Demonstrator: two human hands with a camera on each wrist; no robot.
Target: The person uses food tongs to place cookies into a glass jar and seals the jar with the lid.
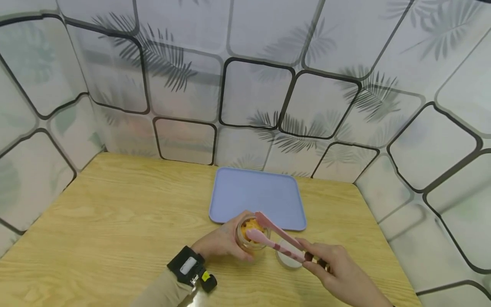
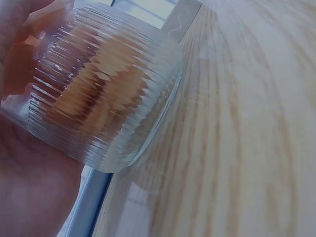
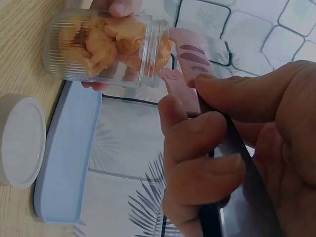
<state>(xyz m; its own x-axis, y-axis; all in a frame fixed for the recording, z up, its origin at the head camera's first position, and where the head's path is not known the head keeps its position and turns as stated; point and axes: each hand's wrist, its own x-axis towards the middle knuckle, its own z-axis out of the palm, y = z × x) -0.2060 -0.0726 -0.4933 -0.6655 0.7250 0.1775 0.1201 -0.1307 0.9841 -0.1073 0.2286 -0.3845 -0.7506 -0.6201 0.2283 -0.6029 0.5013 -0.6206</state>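
My left hand (image 1: 220, 241) is wrapped round a clear ribbed glass jar (image 3: 116, 74), whose open mouth faces up. Crinkled orange pieces (image 3: 101, 47), which look like crisps or dried snacks, fill much of it. In the left wrist view the ribbed jar (image 2: 153, 84) shows its base close to the wood; I cannot tell whether it touches. My right hand (image 1: 337, 268) grips pink tongs (image 1: 281, 234) with dark handles, thumb on one side and curled fingers on the other. Their paw-patterned tips are at the jar's mouth, spread apart, with no piece clearly between them.
A round white lid (image 1: 289, 261) lies on the wooden table (image 1: 126, 204), right of the jar and partly beneath the tongs. Behind the jar lies a blue rectangular tray (image 1: 257, 192). Patterned curtains (image 1: 253, 94) enclose the table's back and sides.
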